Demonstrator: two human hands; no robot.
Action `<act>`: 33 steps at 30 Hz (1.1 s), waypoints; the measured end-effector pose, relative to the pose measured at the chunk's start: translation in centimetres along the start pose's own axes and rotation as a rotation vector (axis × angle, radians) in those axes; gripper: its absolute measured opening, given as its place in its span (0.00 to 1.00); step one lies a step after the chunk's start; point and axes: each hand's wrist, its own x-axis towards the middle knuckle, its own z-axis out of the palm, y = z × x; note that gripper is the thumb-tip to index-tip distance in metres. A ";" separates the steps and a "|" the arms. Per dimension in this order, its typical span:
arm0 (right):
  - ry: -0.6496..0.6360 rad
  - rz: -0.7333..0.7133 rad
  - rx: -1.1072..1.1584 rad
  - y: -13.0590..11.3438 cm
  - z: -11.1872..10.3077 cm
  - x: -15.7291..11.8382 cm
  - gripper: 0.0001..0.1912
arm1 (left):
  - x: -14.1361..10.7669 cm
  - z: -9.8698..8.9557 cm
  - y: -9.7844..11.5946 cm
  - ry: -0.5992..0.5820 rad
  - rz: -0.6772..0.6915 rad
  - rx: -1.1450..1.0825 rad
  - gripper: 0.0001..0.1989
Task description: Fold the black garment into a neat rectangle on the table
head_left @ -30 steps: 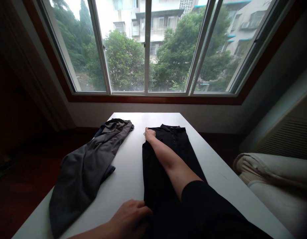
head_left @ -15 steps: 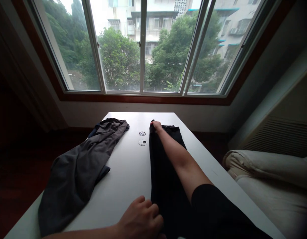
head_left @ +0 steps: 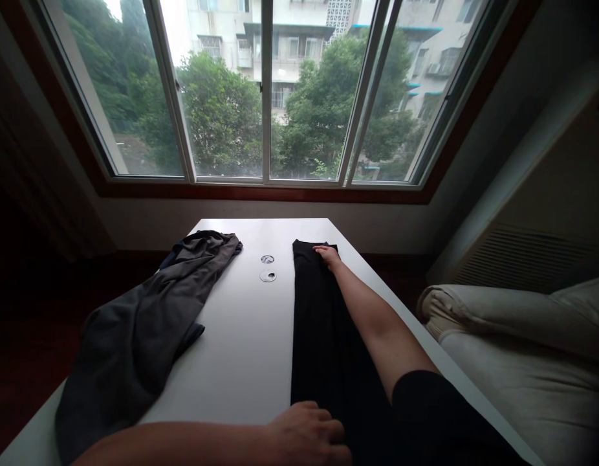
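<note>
A long black garment (head_left: 312, 323) lies lengthwise on the white table (head_left: 231, 362), its far end near the table's back edge. My right hand (head_left: 327, 255) rests on that far end with the fingers stretched out over the cloth. At the near part of the garment is my left hand (head_left: 309, 435), its fingers curled in against the black cloth; what they grip is hidden. A crumpled grey garment (head_left: 129, 330) with dark blue parts lies along the table's left side.
Two round metal-rimmed inserts (head_left: 268, 276) sit in the tabletop between the garments. Beyond the table is a wide window (head_left: 265, 97). A pale padded seat (head_left: 513, 323) stands at the right.
My right hand has moved right across the garment's far end and its fingers have opened. The garment's left far part now lies flatter. My left hand has shifted right, nearer the bottom.
</note>
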 end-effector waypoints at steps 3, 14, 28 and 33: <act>-0.004 -0.011 -0.178 0.2 0.5 0.1 0.13 | -0.1 0.1 0.3 -0.006 0.010 -0.045 0.11; -0.123 -0.157 -0.684 0.2 0.9 -1.7 0.17 | -2.0 -3.5 -1.2 0.088 -0.200 -0.321 0.37; -0.311 -0.190 -1.044 5.3 0.5 -8.4 0.41 | -2.8 -2.8 -2.9 -0.032 -0.263 -0.413 0.39; -0.315 -0.195 -1.008 3.7 3.9 -7.1 0.41 | -4.1 -2.0 -4.4 -0.004 -0.356 -0.342 0.37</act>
